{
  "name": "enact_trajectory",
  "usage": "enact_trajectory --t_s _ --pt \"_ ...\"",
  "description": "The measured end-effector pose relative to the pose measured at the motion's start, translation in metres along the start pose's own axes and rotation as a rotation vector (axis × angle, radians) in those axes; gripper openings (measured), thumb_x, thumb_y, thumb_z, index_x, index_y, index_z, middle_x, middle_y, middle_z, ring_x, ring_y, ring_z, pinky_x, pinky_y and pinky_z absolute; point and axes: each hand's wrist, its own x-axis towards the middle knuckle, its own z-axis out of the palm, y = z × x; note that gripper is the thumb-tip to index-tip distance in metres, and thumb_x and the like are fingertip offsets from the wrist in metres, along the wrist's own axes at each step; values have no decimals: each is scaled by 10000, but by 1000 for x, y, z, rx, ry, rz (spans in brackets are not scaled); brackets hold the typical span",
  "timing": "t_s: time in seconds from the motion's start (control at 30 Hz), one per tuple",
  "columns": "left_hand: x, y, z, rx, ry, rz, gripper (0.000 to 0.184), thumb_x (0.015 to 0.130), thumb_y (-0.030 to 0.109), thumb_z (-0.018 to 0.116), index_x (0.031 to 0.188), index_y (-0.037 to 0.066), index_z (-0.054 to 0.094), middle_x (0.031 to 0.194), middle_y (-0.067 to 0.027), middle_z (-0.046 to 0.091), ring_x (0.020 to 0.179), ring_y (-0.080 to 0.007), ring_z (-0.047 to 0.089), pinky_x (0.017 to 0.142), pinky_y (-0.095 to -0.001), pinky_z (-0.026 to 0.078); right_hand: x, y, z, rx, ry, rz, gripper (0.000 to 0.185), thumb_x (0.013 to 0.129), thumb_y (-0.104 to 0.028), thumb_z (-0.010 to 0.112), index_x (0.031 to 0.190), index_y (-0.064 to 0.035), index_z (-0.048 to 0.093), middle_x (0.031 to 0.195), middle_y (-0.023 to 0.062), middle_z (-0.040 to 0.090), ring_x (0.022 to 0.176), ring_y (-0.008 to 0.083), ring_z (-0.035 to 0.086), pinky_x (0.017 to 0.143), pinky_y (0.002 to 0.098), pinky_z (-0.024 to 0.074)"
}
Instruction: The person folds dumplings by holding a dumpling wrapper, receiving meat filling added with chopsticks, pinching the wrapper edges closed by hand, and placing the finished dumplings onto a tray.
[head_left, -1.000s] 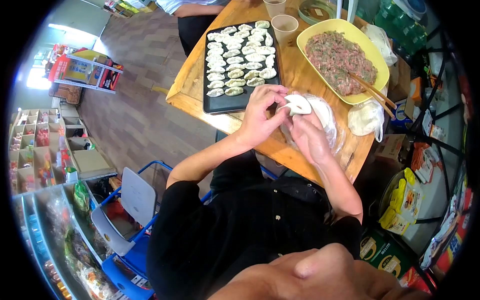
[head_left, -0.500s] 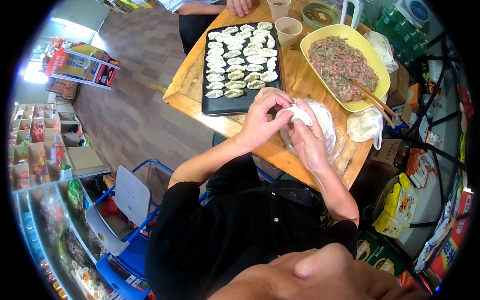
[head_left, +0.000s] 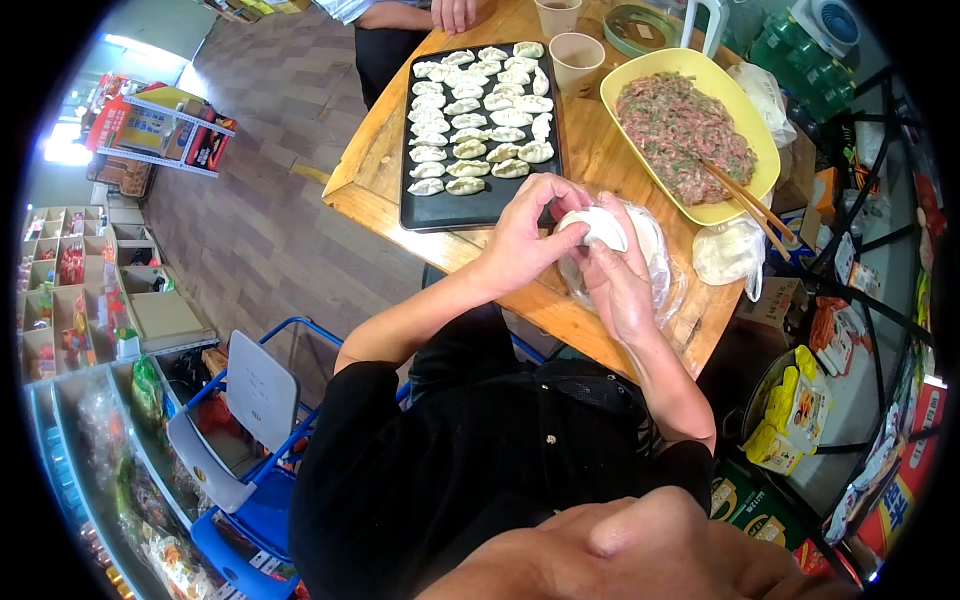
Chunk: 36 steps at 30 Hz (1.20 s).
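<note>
Between both hands is a white folded dumpling (head_left: 600,230), over the table's near edge. My left hand (head_left: 530,235) pinches its left side with thumb and fingers. My right hand (head_left: 622,280) is closed round its right side, the thumb on its front. Just behind my right hand lie white dough wrappers (head_left: 648,245) in clear plastic. To the left, a black tray (head_left: 455,208) bears rows of pleated dumplings. At the upper right a yellow bowl (head_left: 765,150) holds minced filling (head_left: 685,130), with chopsticks (head_left: 745,200) resting in it.
Paper cups (head_left: 576,58) and a round green-rimmed dish (head_left: 640,30) stand at the table's back. A knotted plastic bag (head_left: 728,252) lies at the right edge. Another person's hand (head_left: 455,14) rests at the far edge. A blue folding chair (head_left: 262,390) stands at the left.
The dough between my hands has gone from an open fold to a more closed half-round. My hands have shifted slightly. The other person's hand has come onto the table's far edge.
</note>
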Motion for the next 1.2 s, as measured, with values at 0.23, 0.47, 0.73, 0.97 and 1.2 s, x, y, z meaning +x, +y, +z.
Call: enact_trajectory --t_s 0.23,0.47,0.73,0.97,1.2 --pt "-1 1 -1 -251 -38 -138 236 877 48 658 1062 44 512 976 -9 567 848 -71 505 775 -230 440 1 2 -2 -30 -83 -18 568 1008 -152 485 1509 -74 230 1434 168 421 1323 262 437 1101 418 339" --pt "-6 6 -4 -354 -33 -217 242 879 21 660 1082 55 532 997 -14 571 894 -87 530 810 -255 443 -1 5 -3 20 -55 9 514 1027 -116 444 1500 -69 246 1370 132 475 1275 210 471 1089 370 370" --pt "-2 23 -9 181 72 206 156 815 -14 662 951 33 602 873 -90 622 812 -253 598 728 -354 476 1 5 -7 -619 31 -248 324 963 -128 611 1251 19 580 1095 40 644 972 100 600 853 248 491" --pt "-7 22 -13 312 7 309 233 824 10 698 1036 29 605 955 -77 643 898 -213 625 950 -390 457 1 3 -7 -786 27 -286 237 961 -108 605 1144 39 642 943 15 677 836 80 602 749 227 492" --pt "-14 30 -8 137 23 18 322 786 82 770 1065 14 625 1018 -78 603 969 -170 576 860 -299 463 1 5 -7 -501 119 -276 267 978 -115 584 1184 51 625 1021 37 668 910 87 610 804 232 496"
